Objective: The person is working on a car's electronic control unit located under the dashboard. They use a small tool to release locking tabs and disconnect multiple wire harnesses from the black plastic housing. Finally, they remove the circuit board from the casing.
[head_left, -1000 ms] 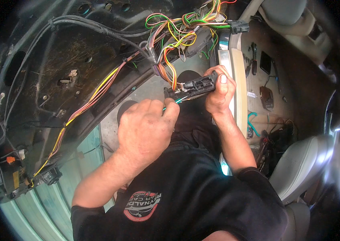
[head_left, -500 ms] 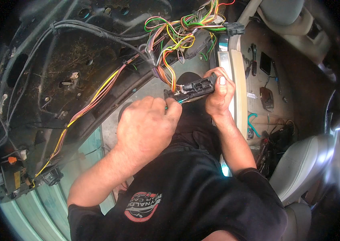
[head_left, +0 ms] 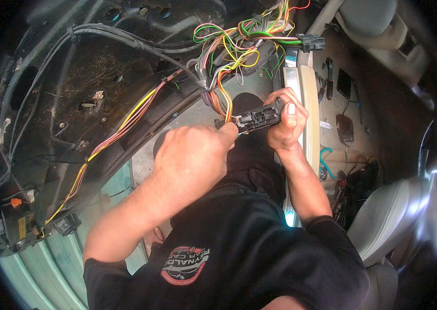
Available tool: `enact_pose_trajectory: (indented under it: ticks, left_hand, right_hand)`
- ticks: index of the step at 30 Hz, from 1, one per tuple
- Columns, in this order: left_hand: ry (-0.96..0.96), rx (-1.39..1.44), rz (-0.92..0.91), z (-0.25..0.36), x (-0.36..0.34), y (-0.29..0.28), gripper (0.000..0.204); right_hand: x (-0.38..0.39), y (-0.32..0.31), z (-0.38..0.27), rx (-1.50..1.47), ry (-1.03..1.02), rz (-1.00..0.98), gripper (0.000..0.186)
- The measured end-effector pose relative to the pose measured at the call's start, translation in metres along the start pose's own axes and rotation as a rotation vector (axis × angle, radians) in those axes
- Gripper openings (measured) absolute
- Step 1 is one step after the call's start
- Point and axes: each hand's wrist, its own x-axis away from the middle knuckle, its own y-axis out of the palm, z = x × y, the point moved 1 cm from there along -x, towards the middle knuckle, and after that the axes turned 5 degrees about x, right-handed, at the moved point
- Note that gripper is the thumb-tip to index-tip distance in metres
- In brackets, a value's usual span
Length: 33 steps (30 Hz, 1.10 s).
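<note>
A black multi-pin wire connector is held up in front of my chest. My right hand grips its right end, thumb on the near side and fingers curled behind. At its left end my left hand is closed, thumb and forefinger pinched where the wires enter; the exact pinch point is partly hidden. A bundle of orange, yellow, red and white wires runs into that end from above. A second black connector hangs on green wires farther off, beside a loose tangle of coloured wires.
On the left stands a dark car door panel with a cable strand along its edge. The beige door sill lies right of my hands. Beyond it are pliers, a phone and a grey seat.
My left thumb and forefinger have shifted slightly toward the connector's face, and the teal wire by them is now mostly covered. My right hand keeps its grip. The view has shifted a little.
</note>
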Motion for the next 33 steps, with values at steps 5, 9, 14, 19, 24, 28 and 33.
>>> enact_pose_trajectory:
  ticks: [5, 9, 14, 19, 24, 28, 33]
  left_hand:
    - [0.083, 0.045, 0.064, -0.005, 0.000, 0.006, 0.014]
    - [0.229, -0.016, 0.131, -0.006, 0.004, 0.009, 0.017]
    - [0.231, -0.092, 0.112, -0.005, 0.008, 0.011, 0.012]
    - [0.157, -0.144, 0.191, 0.005, 0.013, 0.018, 0.011]
    - [0.010, -0.155, 0.230, 0.015, 0.042, 0.011, 0.018]
    - [0.041, -0.053, 0.316, 0.026, 0.036, -0.014, 0.032]
    - [0.143, 0.352, 0.284, 0.013, 0.037, 0.030, 0.034]
  right_hand:
    - [0.007, 0.003, 0.002, -0.023, -0.089, 0.055, 0.058]
    - [0.006, 0.005, 0.001, -0.050, -0.066, 0.065, 0.058]
    - [0.010, 0.009, 0.004, -0.067, -0.037, 0.067, 0.059]
    - [0.016, 0.011, 0.010, -0.177, -0.029, 0.102, 0.055]
    - [0.016, 0.008, 0.012, -0.155, -0.046, 0.093, 0.053]
    - [0.015, 0.006, 0.014, -0.137, -0.066, 0.092, 0.051]
    - [0.004, 0.000, 0.013, -0.147, -0.108, 0.087, 0.050]
